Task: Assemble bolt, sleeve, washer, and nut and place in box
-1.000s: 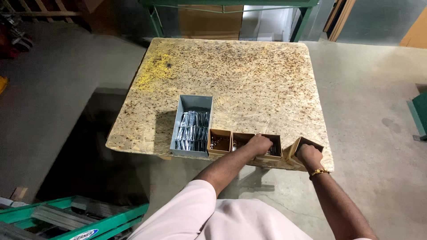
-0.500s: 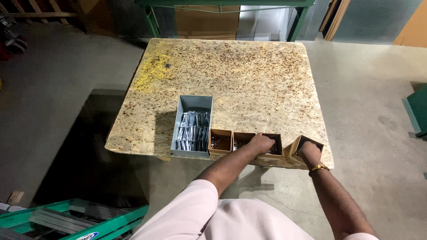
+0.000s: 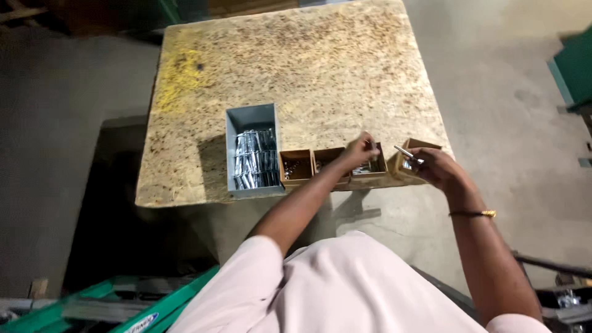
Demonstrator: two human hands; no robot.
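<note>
My left hand point(image 3: 359, 151) hovers over the third small brown cardboard box point(image 3: 372, 171) at the table's near edge, fingers pinched on a small metal piece. Beside the rightmost brown box point(image 3: 424, 147) is my right hand point(image 3: 435, 168), which holds a thin metal pin point(image 3: 407, 153) between its fingertips. Two more brown boxes point(image 3: 296, 168) sit to the left with small parts inside. A grey metal bin point(image 3: 251, 152) full of shiny metal pieces stands at the left end of the row.
The boxes rest on a speckled particle-board table point(image 3: 296, 74) with a yellow stain at its far left. Concrete floor surrounds it. A green ladder-like frame point(image 3: 123, 302) lies near left, and a green object point(image 3: 573, 68) stands at the right edge.
Both hands have lifted out of the boxes; my right hand now holds a pin and my left a small piece. The camera has tilted down and closer to the table.
</note>
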